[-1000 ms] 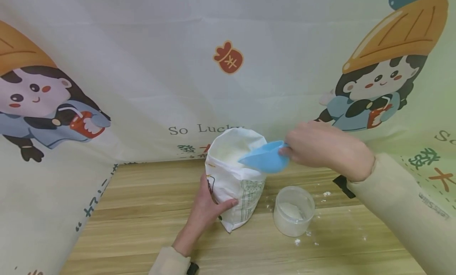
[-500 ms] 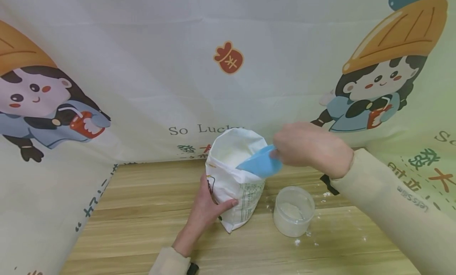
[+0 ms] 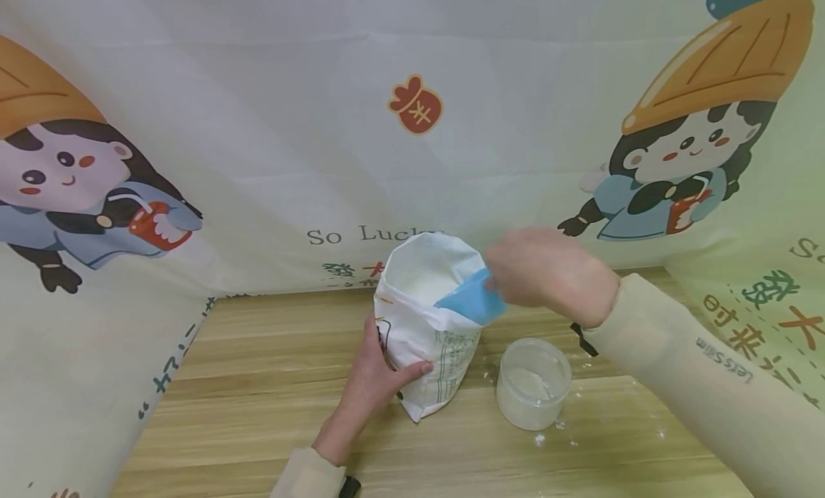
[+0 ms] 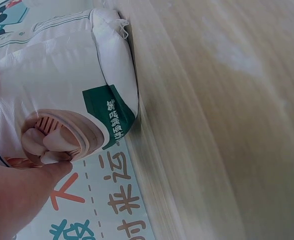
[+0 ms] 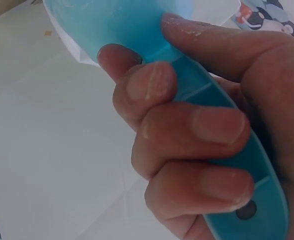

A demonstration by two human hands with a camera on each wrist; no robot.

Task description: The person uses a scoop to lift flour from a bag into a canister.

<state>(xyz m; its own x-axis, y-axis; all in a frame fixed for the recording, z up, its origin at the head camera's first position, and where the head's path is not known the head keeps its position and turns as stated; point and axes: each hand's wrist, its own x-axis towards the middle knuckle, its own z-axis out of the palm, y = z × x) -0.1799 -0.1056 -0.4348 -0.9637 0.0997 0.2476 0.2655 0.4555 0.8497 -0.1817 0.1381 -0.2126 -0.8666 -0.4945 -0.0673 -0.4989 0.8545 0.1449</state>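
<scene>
A white flour bag (image 3: 428,362) stands with its mouth wide, and white flour (image 3: 422,279) shows inside. My left hand (image 3: 374,369) grips the bag's lower left side, thumb across the front; in the left wrist view the bag's side (image 4: 52,75) carries a picture of a steamer. My right hand (image 3: 548,272) holds a blue scoop (image 3: 473,297) over the bag's right rim, its tip pointing down into the mouth. In the right wrist view the fingers (image 5: 192,125) wrap round the scoop's handle (image 5: 252,220), with white powder on them.
A round clear tub (image 3: 533,383) with some white powder in it stands right of the bag. Specks of flour (image 3: 540,439) lie about it on the wooden table (image 3: 258,398). A printed cloth (image 3: 309,125) hangs close behind the bag and along both sides.
My right hand has moved left and slightly down, bringing the scoop lower at the bag's mouth. The left hand and the bag stay in place.
</scene>
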